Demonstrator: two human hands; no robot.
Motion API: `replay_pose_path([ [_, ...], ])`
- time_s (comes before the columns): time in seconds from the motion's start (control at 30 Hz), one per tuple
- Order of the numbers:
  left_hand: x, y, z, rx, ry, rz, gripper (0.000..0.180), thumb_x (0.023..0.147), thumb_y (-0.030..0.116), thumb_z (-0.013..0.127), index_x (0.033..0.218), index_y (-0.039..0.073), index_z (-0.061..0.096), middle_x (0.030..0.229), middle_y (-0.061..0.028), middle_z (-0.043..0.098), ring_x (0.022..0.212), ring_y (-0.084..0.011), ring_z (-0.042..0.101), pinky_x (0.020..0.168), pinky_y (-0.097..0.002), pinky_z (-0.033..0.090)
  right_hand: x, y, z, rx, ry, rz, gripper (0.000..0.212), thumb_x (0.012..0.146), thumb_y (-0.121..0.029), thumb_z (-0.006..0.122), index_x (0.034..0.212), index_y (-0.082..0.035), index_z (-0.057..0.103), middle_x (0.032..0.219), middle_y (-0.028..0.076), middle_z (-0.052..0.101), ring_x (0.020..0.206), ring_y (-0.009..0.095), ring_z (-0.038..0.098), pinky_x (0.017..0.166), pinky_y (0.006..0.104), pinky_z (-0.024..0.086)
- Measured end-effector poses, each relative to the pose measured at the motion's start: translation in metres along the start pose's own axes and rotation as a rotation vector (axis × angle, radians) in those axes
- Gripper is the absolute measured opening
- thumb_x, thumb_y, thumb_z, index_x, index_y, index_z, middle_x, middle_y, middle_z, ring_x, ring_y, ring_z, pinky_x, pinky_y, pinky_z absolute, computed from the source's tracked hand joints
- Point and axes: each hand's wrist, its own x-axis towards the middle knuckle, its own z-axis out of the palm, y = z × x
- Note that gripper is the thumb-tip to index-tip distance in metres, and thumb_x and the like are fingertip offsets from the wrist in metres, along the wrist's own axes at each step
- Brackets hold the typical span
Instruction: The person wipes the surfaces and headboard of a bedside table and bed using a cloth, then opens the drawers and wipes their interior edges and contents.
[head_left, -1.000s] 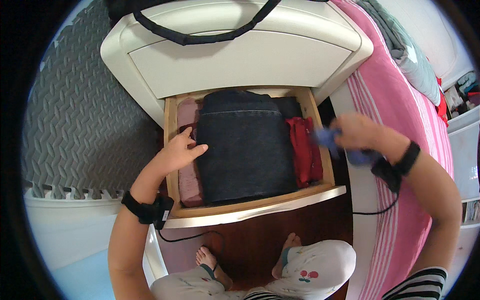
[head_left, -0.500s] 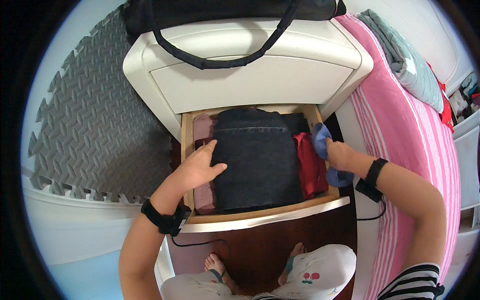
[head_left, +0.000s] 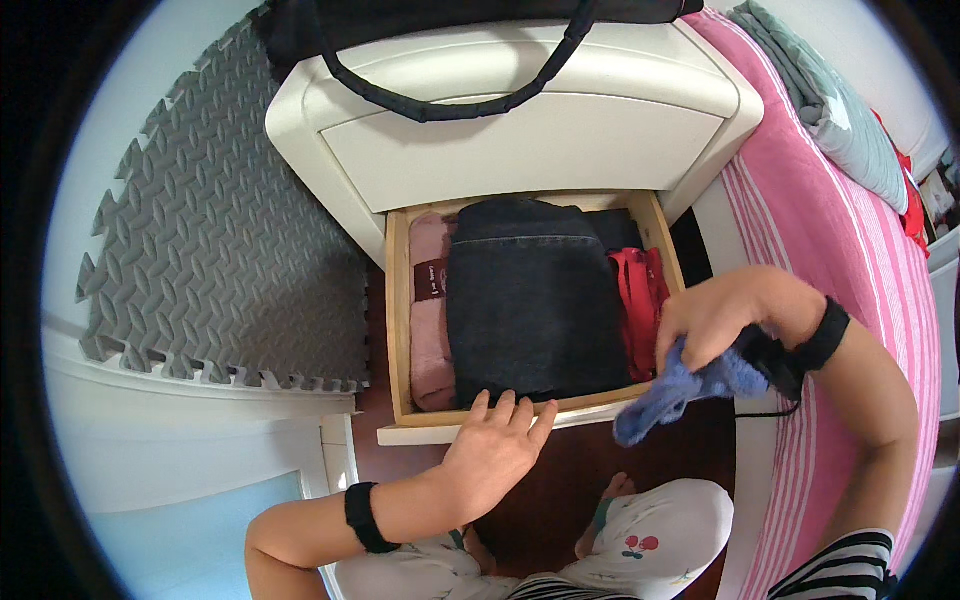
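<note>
A pulled-out wooden drawer (head_left: 398, 330) holds folded dark jeans (head_left: 535, 310) in its middle. Beside them on the left lies a folded pink towel-like cloth (head_left: 432, 345) with a dark band; red fabric (head_left: 640, 310) is tucked in on the right. My left hand (head_left: 497, 445) rests with fingers spread on the drawer's front edge, the fingertips at the near hem of the jeans. Over the drawer's near right corner, my right hand (head_left: 715, 320) is closed on a fuzzy blue cloth (head_left: 690, 385), whose ends hang below the fingers.
The white cabinet (head_left: 520, 150) stands behind the drawer, with a black bag (head_left: 480, 30) on top and its strap hanging down. To the right is a bed with a pink striped sheet (head_left: 800, 250) and a folded quilt (head_left: 840, 120). Grey foam mats (head_left: 230, 240) lie at left.
My left hand has moved from the jeans' left side to the drawer's front edge. My right hand has brought the blue cloth nearer to me, away from the drawer's right side.
</note>
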Motion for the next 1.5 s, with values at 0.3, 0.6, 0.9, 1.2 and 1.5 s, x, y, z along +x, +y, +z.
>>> replay_pose_path([
  [0.3, 0.008, -0.006, 0.016, -0.012, 0.078, 0.023, 0.041, 0.072, 0.012, 0.062, 0.111, 0.002, 0.058, 0.099, -0.0073, 0.059, 0.1, -0.0228, 0.051, 0.095, -0.0379, 0.037, 0.009, -0.009, -0.017, 0.122, 0.234, -0.059, 0.045, 0.073, -0.016, 0.055, 0.115, 0.001, 0.061, 0.098, 0.011, 0.066, 0.085, 0.02, 0.062, 0.08, 0.0296, 0.048],
  [0.6, 0.022, -0.031, 0.023, -0.083, 0.289, -0.099, 0.037, 0.075, 0.009, 0.062, 0.111, 0.005, 0.059, 0.103, -0.0073, 0.06, 0.107, -0.0254, 0.052, 0.102, -0.0443, 0.033, -0.008, 0.01, -0.037, 0.543, 0.377, -0.177, 0.043, 0.065, -0.012, 0.062, 0.104, 0.006, 0.064, 0.087, 0.009, 0.065, 0.076, 0.016, 0.061, 0.071, 0.0263, 0.051],
  [0.9, 0.071, -0.077, 0.021, -0.106, 0.758, -0.057, 0.029, 0.08, 0.016, 0.061, 0.106, 0.004, 0.059, 0.106, -0.0139, 0.059, 0.097, -0.0304, 0.056, 0.087, -0.0439, 0.042, 0.043, -0.021, -0.032, 0.674, 0.439, -0.563, 0.035, 0.069, -0.005, 0.059, 0.102, 0.003, 0.067, 0.086, 0.002, 0.066, 0.074, 0.01, 0.058, 0.07, 0.023, 0.048],
  [1.2, 0.103, -0.123, 0.029, -0.443, 0.897, -0.267, 0.023, 0.081, 0.022, 0.063, 0.1, 0.01, 0.061, 0.096, -0.0065, 0.063, 0.09, -0.0252, 0.061, 0.07, -0.0377, 0.047, 0.066, -0.032, 0.017, 1.251, 0.855, -0.813, 0.029, 0.075, -0.003, 0.056, 0.102, 0.001, 0.063, 0.092, 0.004, 0.065, 0.08, 0.011, 0.059, 0.076, 0.0241, 0.048],
  [1.5, 0.148, -0.119, 0.075, -0.942, 0.764, -0.626, 0.033, 0.078, 0.018, 0.068, 0.103, -0.002, 0.059, 0.092, -0.015, 0.066, 0.091, -0.0242, 0.064, 0.08, -0.0339, 0.049, 0.089, 0.012, 0.037, 1.562, 1.543, -0.837, 0.025, 0.08, -0.003, 0.05, 0.103, -0.001, 0.06, 0.095, 0.005, 0.063, 0.083, 0.014, 0.059, 0.078, 0.0286, 0.048],
])
